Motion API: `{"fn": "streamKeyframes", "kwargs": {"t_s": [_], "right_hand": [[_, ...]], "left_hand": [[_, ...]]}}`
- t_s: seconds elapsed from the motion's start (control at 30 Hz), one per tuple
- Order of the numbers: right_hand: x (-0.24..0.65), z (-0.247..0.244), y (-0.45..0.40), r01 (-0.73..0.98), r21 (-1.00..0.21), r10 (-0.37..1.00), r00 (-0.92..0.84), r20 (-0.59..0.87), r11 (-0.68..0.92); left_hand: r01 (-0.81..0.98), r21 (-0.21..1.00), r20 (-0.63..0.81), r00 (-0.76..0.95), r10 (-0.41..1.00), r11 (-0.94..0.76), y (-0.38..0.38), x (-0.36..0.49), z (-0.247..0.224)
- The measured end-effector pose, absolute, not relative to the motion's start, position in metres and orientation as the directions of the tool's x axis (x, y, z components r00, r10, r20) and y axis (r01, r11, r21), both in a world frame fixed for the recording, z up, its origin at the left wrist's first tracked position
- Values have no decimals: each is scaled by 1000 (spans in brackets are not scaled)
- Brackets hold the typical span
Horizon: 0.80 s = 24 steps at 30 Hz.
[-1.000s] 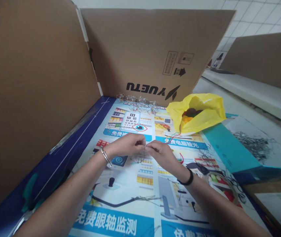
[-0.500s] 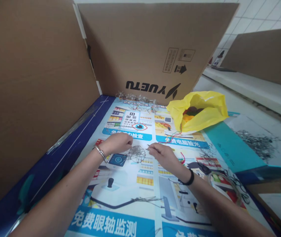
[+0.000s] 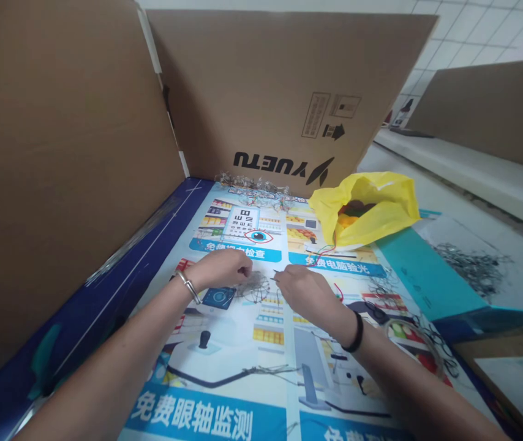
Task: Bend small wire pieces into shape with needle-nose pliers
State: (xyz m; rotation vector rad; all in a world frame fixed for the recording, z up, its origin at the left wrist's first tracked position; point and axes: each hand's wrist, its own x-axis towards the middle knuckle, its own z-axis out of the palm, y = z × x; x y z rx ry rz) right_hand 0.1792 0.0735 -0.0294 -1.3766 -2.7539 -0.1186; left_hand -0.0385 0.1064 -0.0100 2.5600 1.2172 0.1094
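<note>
Near the middle of the printed sheet (image 3: pixel 238 343), my left hand (image 3: pixel 225 268) is closed with its fingertips at the upper edge of a round wire mesh piece (image 3: pixel 255 289). My right hand (image 3: pixel 299 291), fingers pinched, lies just right of the mesh; a small dark pointed tip shows at its fingertips, and the rest of that object is hidden. Whether the left fingers grip the mesh itself cannot be made out. A thin wire hangs below the right fingertips.
A yellow bag (image 3: pixel 381 211) stands at the back right. Tangled wire pieces (image 3: pixel 261 187) line the cardboard panel (image 3: pixel 284 79). Loose wires (image 3: pixel 270 370) lie nearer, a clear round container (image 3: pixel 413 343) beside my right forearm, and a dark wire heap (image 3: pixel 473 267) far right.
My left hand has shifted slightly right and turned a little over the mesh. The right hand has rolled slightly, its fingers still pinched. The view has moved slightly.
</note>
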Motion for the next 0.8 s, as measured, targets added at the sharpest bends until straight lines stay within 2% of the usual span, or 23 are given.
{"fn": "streamKeyframes", "kwargs": {"t_s": [0.1, 0.27, 0.47, 0.8], "right_hand": [[174, -28, 84, 731, 83, 717, -681, 148, 677], [162, -30, 96, 663, 54, 648, -743, 166, 747], [156, -34, 99, 631, -19, 624, -761, 175, 775], [157, -43, 106, 588, -58, 581, -773, 254, 807]], "left_hand": [[751, 304, -66, 630, 774, -586, 109, -40, -12], [750, 339, -85, 625, 776, -567, 114, -42, -19], [750, 363, -88, 619, 781, -553, 115, -43, -19], [730, 356, -74, 644, 761, -584, 114, -42, -16]]}}
